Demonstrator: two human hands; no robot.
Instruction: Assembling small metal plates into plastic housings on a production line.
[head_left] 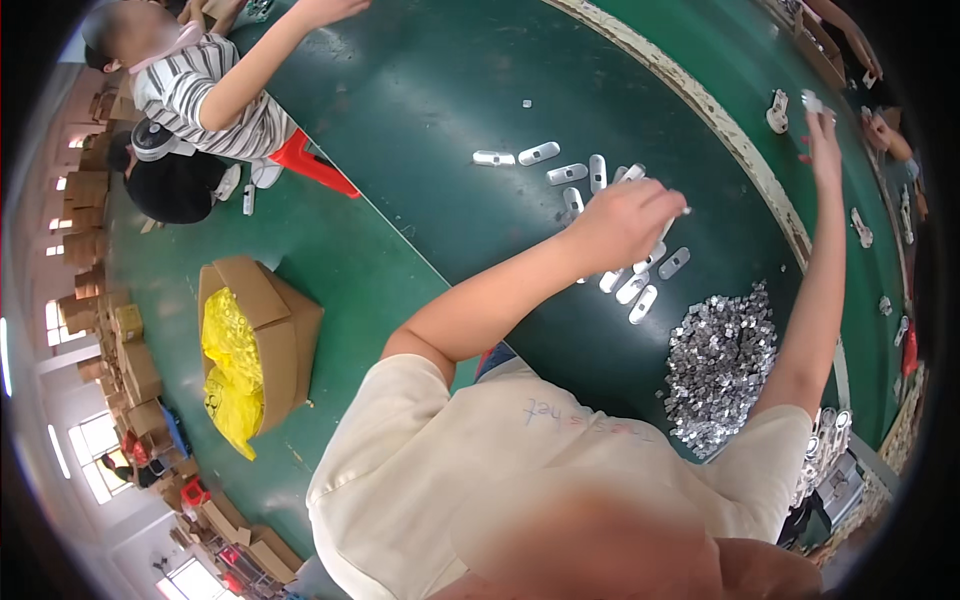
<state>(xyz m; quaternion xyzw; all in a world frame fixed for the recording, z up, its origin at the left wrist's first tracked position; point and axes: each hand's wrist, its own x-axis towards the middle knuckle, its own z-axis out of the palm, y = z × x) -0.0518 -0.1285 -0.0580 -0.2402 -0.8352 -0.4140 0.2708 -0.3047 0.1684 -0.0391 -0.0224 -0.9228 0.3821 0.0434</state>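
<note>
My left hand [630, 224] is closed in a pinch above the green table, with a small silvery metal piece [685, 211] at its fingertips. Under and around it lie several oblong silver metal plates [539, 153] with dark centre holes; the hand hides some of them. My right arm stretches far across the raised border to a green strip. There my right hand [823, 145] has its fingertips on a pale, silvery part [811, 102]; the grip is small and partly blurred. Beside my right forearm is a heap of small shiny metal pieces [722, 365].
A worn pale rail [690, 85] separates the table from the green strip, where silver parts [777, 112] lie. Co-workers sit at the far left and far right. A cardboard box [290, 335] with yellow bags stands on the floor at left. Silver assemblies [825, 440] lie by my right elbow.
</note>
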